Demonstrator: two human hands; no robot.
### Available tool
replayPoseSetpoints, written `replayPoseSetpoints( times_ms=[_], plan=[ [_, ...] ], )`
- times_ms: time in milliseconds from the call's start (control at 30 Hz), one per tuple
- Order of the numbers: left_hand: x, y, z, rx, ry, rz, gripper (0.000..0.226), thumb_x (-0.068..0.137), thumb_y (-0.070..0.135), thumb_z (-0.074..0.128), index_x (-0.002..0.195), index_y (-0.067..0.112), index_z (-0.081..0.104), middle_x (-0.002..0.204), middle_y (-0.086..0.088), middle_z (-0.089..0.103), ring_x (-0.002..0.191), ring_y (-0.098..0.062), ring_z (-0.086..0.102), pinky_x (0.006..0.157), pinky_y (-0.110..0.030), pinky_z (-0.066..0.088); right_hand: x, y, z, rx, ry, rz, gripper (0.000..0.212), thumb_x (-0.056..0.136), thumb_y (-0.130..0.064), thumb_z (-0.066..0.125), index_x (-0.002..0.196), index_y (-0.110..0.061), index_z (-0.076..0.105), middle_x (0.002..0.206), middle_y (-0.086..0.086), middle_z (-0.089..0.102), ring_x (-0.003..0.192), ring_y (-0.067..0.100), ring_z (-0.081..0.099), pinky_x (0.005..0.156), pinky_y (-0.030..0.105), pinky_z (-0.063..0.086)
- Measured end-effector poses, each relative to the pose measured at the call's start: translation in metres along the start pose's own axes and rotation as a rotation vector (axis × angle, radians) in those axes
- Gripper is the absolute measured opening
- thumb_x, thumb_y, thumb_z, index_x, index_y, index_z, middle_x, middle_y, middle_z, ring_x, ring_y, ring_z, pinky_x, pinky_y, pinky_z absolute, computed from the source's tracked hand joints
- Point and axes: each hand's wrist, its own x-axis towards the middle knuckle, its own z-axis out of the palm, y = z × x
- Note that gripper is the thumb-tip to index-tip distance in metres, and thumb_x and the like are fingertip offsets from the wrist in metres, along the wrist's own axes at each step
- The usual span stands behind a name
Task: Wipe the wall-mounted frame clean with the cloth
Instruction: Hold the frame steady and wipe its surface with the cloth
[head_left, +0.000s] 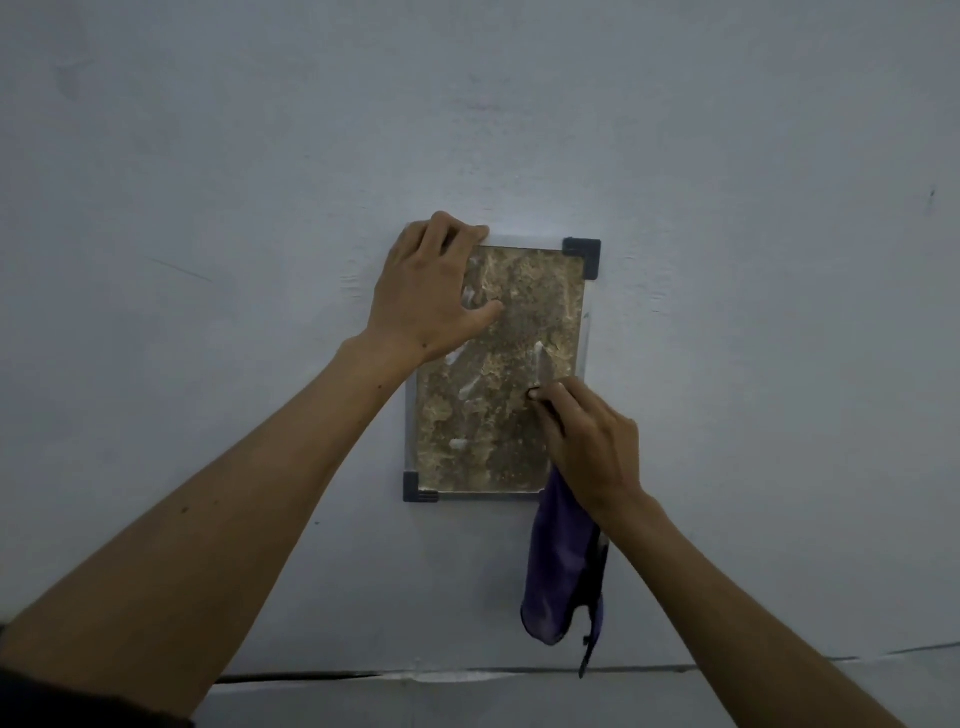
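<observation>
Left forearm comes in from bottom-left, dark sleeve cut off at the frame edge. Left hand lies over the top-left corner of the wall-mounted frame, fingers curled over its top edge, thumb flat on the glass; that corner is hidden under the hand, so the grip is partly a read from the knuckles.

The frame hangs upright on a plain pale wall, roughly mid-view. Thin light rim, dark plastic corner caps visible at top-right and bottom-left. The pane is mottled brown with pale streaks and smears (dirt or the picture behind the glass, cannot tell which in this dim light).

Right hand sits at the frame's lower-right area, fingers bunched and pinching a thin pale pointed thing pressed against the glass; too blurred to say what it is. It covers the bottom-right corner cap. The same hand also holds the cloth, purple, which hangs from under the palm down past the frame's bottom edge against the wall, with a dark narrow strip trailing at its right side.

Along the bottom a dark seam runs across where the wall meets a lower surface; a small dark mark on the wall far right
</observation>
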Motion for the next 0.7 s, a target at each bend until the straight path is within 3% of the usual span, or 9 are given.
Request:
replayPoseSetpoints(
  times_ms=[167, 333, 467, 567, 700],
  plan=[
    [0.0, 0.0, -0.001, 0.002, -0.017, 0.002, 0.076, 0.079, 0.057, 0.064, 0.141, 0.017, 0.048, 0.13, -0.003, 0.047, 0.123, -0.026, 0.044, 0.107, -0.038, 0.042, 0.001, 0.008, -0.001, -0.103, -0.182, -0.41, 0.012, 0.095, -0.007, 0.066, 0.104, -0.013, 0.062, 0.098, 0.002, 0.061, 0.072, 0.017, 0.059, 0.043, 0.03, 0.047],
    [0.0, 0.001, -0.001, 0.009, -0.01, 0.0, 0.075, 0.079, 0.057, 0.064, 0.141, 0.017, 0.048, 0.13, -0.004, 0.047, 0.123, -0.026, 0.044, 0.106, -0.038, 0.042, 0.007, 0.009, -0.004, -0.072, -0.102, -0.17, 0.004, 0.099, -0.011, 0.064, 0.103, -0.013, 0.063, 0.098, 0.0, 0.061, 0.066, 0.015, 0.057, 0.044, 0.03, 0.048],
    [-0.001, 0.001, -0.002, -0.001, -0.015, 0.001, 0.075, 0.08, 0.056, 0.067, 0.141, 0.017, 0.048, 0.131, -0.004, 0.047, 0.124, -0.026, 0.044, 0.106, -0.038, 0.041, -0.007, 0.008, 0.002, -0.067, -0.176, -0.264, 0.008, 0.098, -0.01, 0.065, 0.104, -0.012, 0.059, 0.1, 0.002, 0.061, 0.067, 0.016, 0.058, 0.044, 0.03, 0.049],
    [-0.001, 0.001, -0.003, 0.002, -0.023, -0.004, 0.076, 0.079, 0.057, 0.065, 0.142, 0.018, 0.048, 0.131, -0.004, 0.047, 0.125, -0.026, 0.043, 0.107, -0.039, 0.041, -0.005, 0.007, 0.001, -0.03, -0.108, -0.067, 0.004, 0.102, -0.016, 0.061, 0.099, -0.013, 0.062, 0.098, -0.001, 0.061, 0.063, 0.014, 0.055, 0.043, 0.031, 0.048],
    [-0.001, 0.001, -0.002, -0.009, -0.017, 0.001, 0.075, 0.08, 0.057, 0.064, 0.141, 0.018, 0.048, 0.13, -0.003, 0.047, 0.124, -0.025, 0.043, 0.108, -0.038, 0.04, -0.013, 0.001, 0.005, -0.035, -0.169, -0.202, 0.014, 0.094, -0.009, 0.071, 0.101, -0.013, 0.059, 0.096, 0.001, 0.059, 0.061, 0.014, 0.053, 0.043, 0.028, 0.048]
  ],
)
